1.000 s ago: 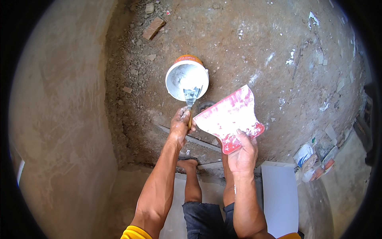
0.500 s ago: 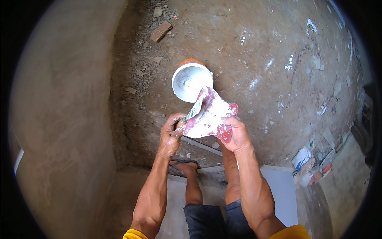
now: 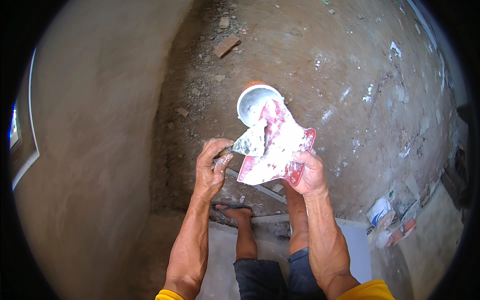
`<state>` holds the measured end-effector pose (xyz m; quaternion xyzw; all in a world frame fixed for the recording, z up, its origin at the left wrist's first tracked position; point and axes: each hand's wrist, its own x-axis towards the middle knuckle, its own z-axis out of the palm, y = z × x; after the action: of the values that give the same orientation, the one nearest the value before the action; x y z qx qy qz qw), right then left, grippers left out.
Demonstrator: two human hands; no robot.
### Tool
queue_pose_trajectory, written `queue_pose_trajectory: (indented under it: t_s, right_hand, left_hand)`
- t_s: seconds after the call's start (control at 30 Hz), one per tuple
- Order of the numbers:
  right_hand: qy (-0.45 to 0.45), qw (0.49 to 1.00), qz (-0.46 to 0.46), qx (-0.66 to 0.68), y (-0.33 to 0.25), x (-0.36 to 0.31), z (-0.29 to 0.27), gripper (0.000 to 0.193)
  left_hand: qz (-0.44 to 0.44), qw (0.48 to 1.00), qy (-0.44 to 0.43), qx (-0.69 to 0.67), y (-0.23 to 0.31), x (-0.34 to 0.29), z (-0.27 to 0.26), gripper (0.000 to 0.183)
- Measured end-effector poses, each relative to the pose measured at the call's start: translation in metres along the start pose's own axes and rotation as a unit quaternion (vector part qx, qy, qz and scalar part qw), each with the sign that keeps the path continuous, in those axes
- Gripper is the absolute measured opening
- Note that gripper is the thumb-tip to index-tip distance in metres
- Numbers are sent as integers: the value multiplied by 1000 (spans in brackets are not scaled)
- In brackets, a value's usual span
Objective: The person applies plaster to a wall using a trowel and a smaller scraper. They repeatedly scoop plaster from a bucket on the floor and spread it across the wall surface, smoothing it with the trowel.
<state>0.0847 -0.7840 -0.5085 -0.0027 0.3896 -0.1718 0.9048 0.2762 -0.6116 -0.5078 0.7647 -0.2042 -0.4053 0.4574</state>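
Wrapped round a wooden handle, my left hand (image 3: pixel 212 167) holds a putty knife (image 3: pixel 251 140) whose broad blade is smeared with white paste. The blade's far edge lies against a red plastic sheet (image 3: pixel 277 145) with curved edges, largely coated in thick white paste. My right hand (image 3: pixel 311 171) grips this sheet by its right edge, thumb on top and fingers underneath. Just beyond, a white bucket (image 3: pixel 253 103) with an orange outside stands on the floor, its inner wall streaked with white. The sheet's far tip covers part of the bucket's opening.
A plain plastered wall (image 3: pixel 110 115) rises at the left. Rubble and a broken brick (image 3: pixel 226 45) lie along its foot. Plastic bags (image 3: pixel 382 212) and scraps sit at the lower right. My sandalled foot (image 3: pixel 235 210) stands below my hands.
The putty knife has turned from edge-on at the sheet's left side to flat, its blade showing paste. The view has shifted, so the bucket and sheet appear farther right.
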Motion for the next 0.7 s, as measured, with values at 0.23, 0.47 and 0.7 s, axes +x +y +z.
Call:
queue_pose_trajectory:
  t_s: [0.23,0.47,0.7]
  right_hand:
    - [-50,998,23,-14,43,-1,8,61]
    - [-116,990,80,-26,106,-12,26,59]
    - [-105,974,188,-77,226,-39,52,60]
  left_hand:
    - [44,995,62,71,-4,-30,-40,32]
    - [35,982,158,98,-47,-90,-98,31]
    - [-107,935,301,156,-160,-280,-91,34]
